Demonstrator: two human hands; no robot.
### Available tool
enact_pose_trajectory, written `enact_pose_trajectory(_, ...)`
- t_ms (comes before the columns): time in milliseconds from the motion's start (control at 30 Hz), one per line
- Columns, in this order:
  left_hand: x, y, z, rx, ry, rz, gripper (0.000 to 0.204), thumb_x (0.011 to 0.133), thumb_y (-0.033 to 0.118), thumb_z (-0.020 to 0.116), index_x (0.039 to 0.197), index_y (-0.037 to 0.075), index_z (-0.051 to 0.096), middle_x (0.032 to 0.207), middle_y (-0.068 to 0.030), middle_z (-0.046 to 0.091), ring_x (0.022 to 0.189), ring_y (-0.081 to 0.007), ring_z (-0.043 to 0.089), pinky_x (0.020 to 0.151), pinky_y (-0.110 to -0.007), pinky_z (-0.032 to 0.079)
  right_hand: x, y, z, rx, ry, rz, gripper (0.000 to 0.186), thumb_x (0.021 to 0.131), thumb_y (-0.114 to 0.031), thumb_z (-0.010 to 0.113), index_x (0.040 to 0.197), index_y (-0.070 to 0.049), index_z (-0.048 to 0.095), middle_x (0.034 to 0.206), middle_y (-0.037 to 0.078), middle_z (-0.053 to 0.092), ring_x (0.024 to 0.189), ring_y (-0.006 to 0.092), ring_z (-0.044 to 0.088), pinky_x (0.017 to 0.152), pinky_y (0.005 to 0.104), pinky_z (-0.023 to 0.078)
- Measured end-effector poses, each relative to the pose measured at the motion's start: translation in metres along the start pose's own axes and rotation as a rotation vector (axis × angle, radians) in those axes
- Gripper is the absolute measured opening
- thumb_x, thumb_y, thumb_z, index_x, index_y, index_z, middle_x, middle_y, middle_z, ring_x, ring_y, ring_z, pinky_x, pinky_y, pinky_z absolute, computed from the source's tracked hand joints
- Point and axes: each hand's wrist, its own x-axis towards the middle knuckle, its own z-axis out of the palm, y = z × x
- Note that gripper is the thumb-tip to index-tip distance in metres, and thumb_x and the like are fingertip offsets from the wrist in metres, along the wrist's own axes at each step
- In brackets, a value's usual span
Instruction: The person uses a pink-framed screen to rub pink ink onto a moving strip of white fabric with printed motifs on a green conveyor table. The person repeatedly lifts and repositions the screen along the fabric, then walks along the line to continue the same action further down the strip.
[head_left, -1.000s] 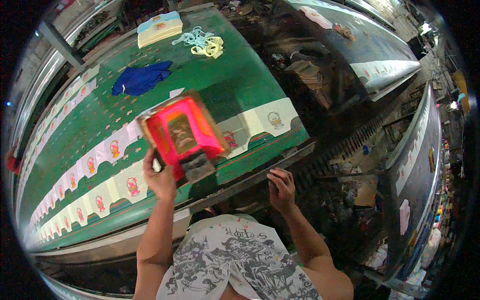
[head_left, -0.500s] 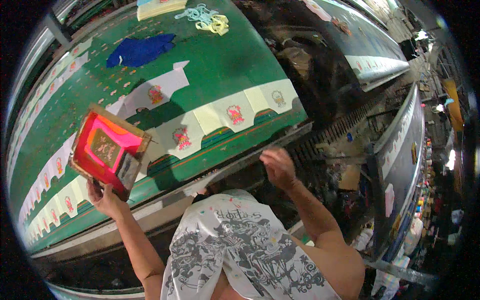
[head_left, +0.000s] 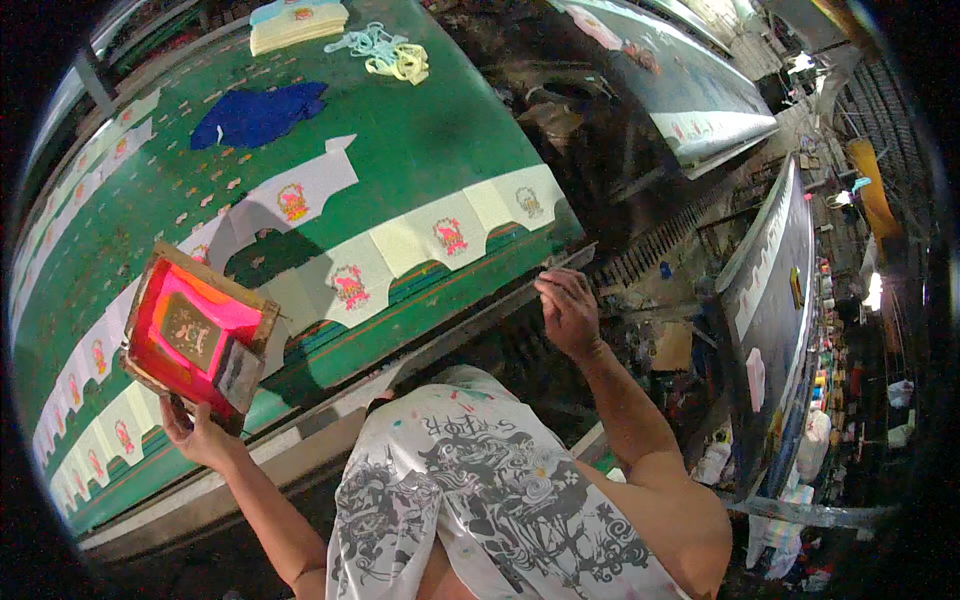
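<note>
My left hand point(head_left: 205, 437) grips the near edge of a wooden screen printing frame point(head_left: 268, 318), tilted up above the table's front edge. Bright pink ink coats the inside of the frame around a brownish mesh window, and a squeegee point(head_left: 238, 372) with a greyish face leans in its near right corner. Beneath and beside it runs a row of pale fabric pieces point(head_left: 400, 248) bearing pink and yellow printed motifs; the one at the far right end carries only a grey motif. My right hand point(head_left: 568, 312) hangs beside the table's right front corner, fingers loosely bent, with nothing visible in it.
The long green table point(head_left: 440, 130) holds more rows of printed pieces, a crumpled blue cloth point(head_left: 258, 114), a stack of pale fabric point(head_left: 298, 28) and a tangle of blue and yellow strips point(head_left: 398, 62). Other long tables point(head_left: 770, 290) stand to the right across a cluttered aisle.
The view has shifted, so the table sits further left and lower. The frame stays in my left hand at nearly the same tilt. My right hand remains by the table corner, its fingers slightly turned.
</note>
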Motion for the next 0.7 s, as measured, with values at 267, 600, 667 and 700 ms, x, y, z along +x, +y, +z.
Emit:
enact_pose_trajectory(267, -0.023, -0.005, 0.013, 0.142, -0.109, 0.228, 0.071, 0.085, -0.021, 0.063, 0.153, -0.004, 0.060, 0.156, -0.0150, 0.062, 0.145, -0.0257, 0.058, 0.124, -0.042, 0.045, 0.046, 0.009, 0.024, 0.118, -0.064, -0.128, 0.026, 0.090, 0.006, 0.072, 0.115, -0.002, 0.077, 0.125, 0.013, 0.073, 0.117, 0.0390, 0.070, 0.101, 0.0501, 0.058)
enact_pose_trajectory(600, -0.132, -0.030, 0.133, 0.094, -0.239, 0.163, 0.076, 0.077, -0.022, 0.057, 0.151, -0.004, 0.059, 0.158, -0.0151, 0.059, 0.146, -0.0248, 0.056, 0.126, -0.041, 0.043, 0.063, 0.126, 0.045, 0.306, -0.118, -0.214, 0.024, 0.091, 0.002, 0.072, 0.114, 0.000, 0.077, 0.124, 0.015, 0.073, 0.114, 0.0390, 0.070, 0.101, 0.0512, 0.057)
enact_pose_trajectory(667, -0.169, -0.040, 0.174, 0.113, -0.283, 0.138, 0.077, 0.077, -0.022, 0.057, 0.152, -0.004, 0.058, 0.157, -0.0152, 0.059, 0.146, -0.0257, 0.057, 0.126, -0.042, 0.044, 0.060, 0.153, 0.055, 0.443, -0.161, -0.201, 0.028, 0.091, 0.000, 0.074, 0.118, -0.001, 0.077, 0.128, 0.015, 0.072, 0.117, 0.0372, 0.070, 0.103, 0.0489, 0.056)
enact_pose_trajectory(700, -0.186, -0.042, 0.191, 0.133, -0.312, 0.126, 0.078, 0.076, -0.023, 0.057, 0.152, -0.004, 0.057, 0.157, -0.0153, 0.059, 0.146, -0.0261, 0.057, 0.126, -0.042, 0.044, 0.057, 0.166, 0.059, 0.495, -0.224, -0.166, 0.030, 0.091, 0.000, 0.075, 0.121, -0.001, 0.076, 0.130, 0.015, 0.072, 0.120, 0.0373, 0.069, 0.104, 0.0483, 0.055)
